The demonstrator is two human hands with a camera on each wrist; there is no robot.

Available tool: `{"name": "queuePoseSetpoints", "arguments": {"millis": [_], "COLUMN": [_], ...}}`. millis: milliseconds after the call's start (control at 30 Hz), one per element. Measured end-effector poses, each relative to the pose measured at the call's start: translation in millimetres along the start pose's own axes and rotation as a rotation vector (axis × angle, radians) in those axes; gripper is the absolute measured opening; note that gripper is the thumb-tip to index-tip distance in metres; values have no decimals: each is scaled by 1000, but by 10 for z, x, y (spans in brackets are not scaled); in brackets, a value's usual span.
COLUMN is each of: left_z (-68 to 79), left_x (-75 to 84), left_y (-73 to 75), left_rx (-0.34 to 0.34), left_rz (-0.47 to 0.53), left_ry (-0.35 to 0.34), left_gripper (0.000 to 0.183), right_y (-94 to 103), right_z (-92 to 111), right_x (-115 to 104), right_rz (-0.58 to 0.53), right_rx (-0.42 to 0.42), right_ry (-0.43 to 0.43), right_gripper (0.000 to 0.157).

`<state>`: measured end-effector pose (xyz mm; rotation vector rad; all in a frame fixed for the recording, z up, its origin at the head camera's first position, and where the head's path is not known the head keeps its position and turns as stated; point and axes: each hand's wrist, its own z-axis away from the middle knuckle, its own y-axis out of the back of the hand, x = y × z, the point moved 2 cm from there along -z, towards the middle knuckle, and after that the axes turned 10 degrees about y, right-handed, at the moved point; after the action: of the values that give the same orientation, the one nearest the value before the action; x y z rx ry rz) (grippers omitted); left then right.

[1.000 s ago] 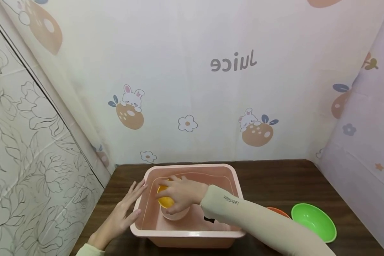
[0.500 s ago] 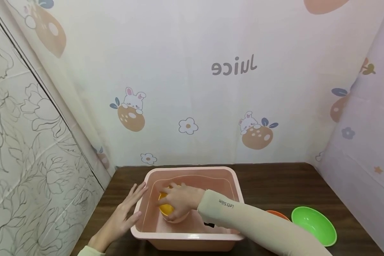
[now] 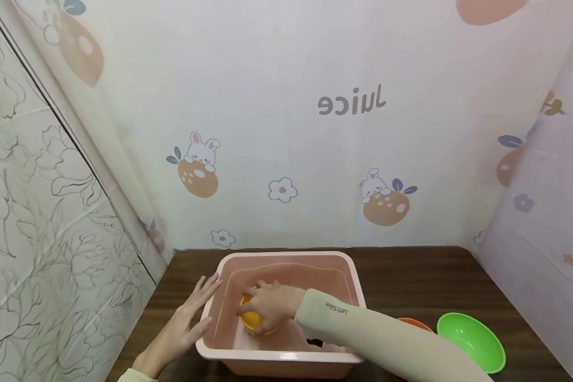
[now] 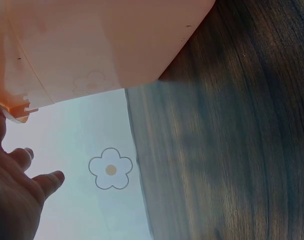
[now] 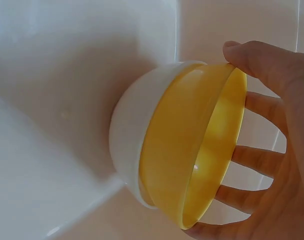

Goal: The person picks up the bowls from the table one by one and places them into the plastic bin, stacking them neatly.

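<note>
A yellow bowl (image 5: pixel 177 135) is nested partly inside a white bowl (image 5: pixel 134 115), down in the pink basin (image 3: pixel 286 356). My right hand (image 3: pixel 274 306) reaches into the basin from above and grips the yellow bowl's rim, thumb on one side and spread fingers round the other, as the right wrist view shows. In the head view that hand covers much of the yellow bowl, and the white one is mostly hidden beneath. At the basin's left rim, my left hand (image 3: pixel 183 321) touches the edge with its fingers straight and spread.
On the wooden table (image 3: pixel 410 276), right of the basin, lies a green bowl (image 3: pixel 472 339). An orange bowl (image 3: pixel 416 322) beside it is largely hidden by my right sleeve. A small black patch (image 3: pixel 314 343) shows inside the basin. A patterned curtain (image 3: pixel 286 132) hangs behind.
My right hand has lowered the yellow bowl further into the white bowl, of which less shows now. The left hand stays at the basin rim. The view has shifted slightly.
</note>
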<state>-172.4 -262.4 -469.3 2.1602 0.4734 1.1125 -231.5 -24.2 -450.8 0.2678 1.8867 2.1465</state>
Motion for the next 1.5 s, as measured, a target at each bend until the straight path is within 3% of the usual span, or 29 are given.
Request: {"name": "queuePoseSetpoints", "arguments": {"millis": [500, 800, 1167, 1500], "left_z": [9, 56, -13, -11], "left_x": [-1, -1, -2, -3], "left_y": [2, -21, -5, 9], "left_rx": [21, 18, 19, 13], "left_rz": [31, 42, 35, 33], "left_ry": [-61, -26, -63, -42], "left_gripper": [63, 65, 63, 64], "right_y": [-61, -133, -129, -100], "right_z": [-31, -29, -47, -75], "right_x": [-30, -50, -22, -30], "right_rz": [-41, -58, 10, -11], "right_rx": [-26, -38, -23, -47], "right_ry": [-33, -28, -9, -17], "right_gripper": [51, 52, 51, 52]}}
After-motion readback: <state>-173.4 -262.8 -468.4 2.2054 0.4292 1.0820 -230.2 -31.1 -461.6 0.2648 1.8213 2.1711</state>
